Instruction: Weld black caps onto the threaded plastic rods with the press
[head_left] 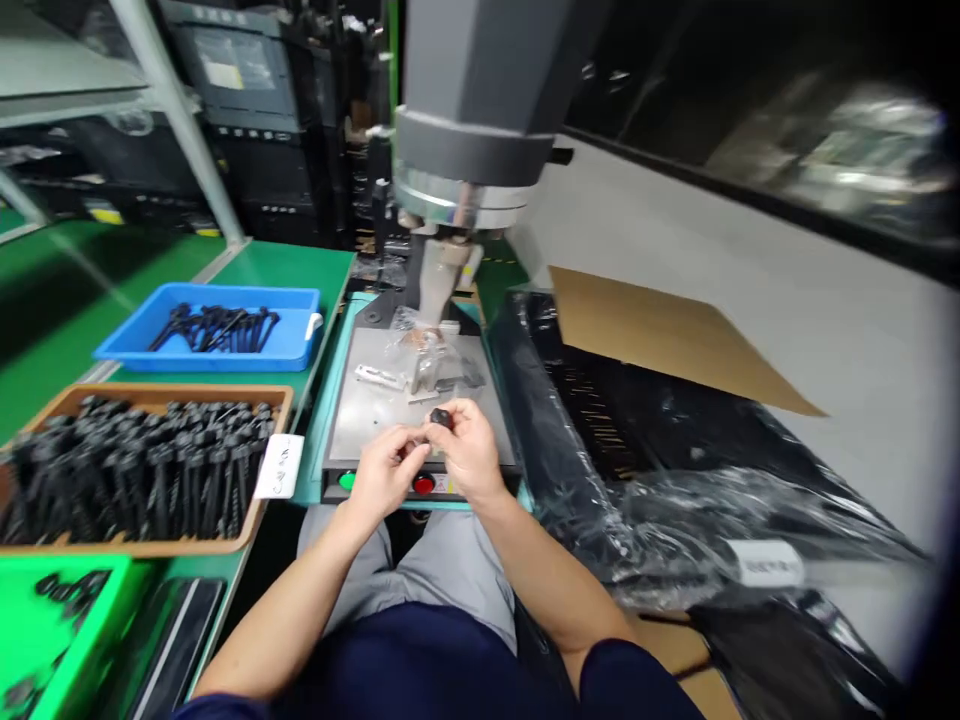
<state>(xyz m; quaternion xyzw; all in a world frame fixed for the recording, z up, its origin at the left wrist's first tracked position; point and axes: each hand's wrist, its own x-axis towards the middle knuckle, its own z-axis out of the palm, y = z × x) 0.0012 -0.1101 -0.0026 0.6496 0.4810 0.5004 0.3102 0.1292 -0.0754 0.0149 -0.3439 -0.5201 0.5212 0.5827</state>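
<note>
Above the front edge of the machine's metal plate [360, 420], my two hands meet. My right hand [471, 450] is closed around a small black part [441, 417], which shows between thumb and fingers. My left hand [386, 468] has its fingers pinched together close to that part; what they hold, if anything, is too small to make out. Behind the hands a metal fixture [426, 370] with clear plastic around it stands under the machine's head [472, 150]. A red button [424, 484] and a green button [346, 481] are on the front panel.
On the left bench are a blue tray [292, 355] of black parts, a brown tray [255, 540] packed with more, a white label [279, 466] and a green bin [30, 610]. To the right lie black plastic wrapping [600, 500] and a cardboard flap [667, 335].
</note>
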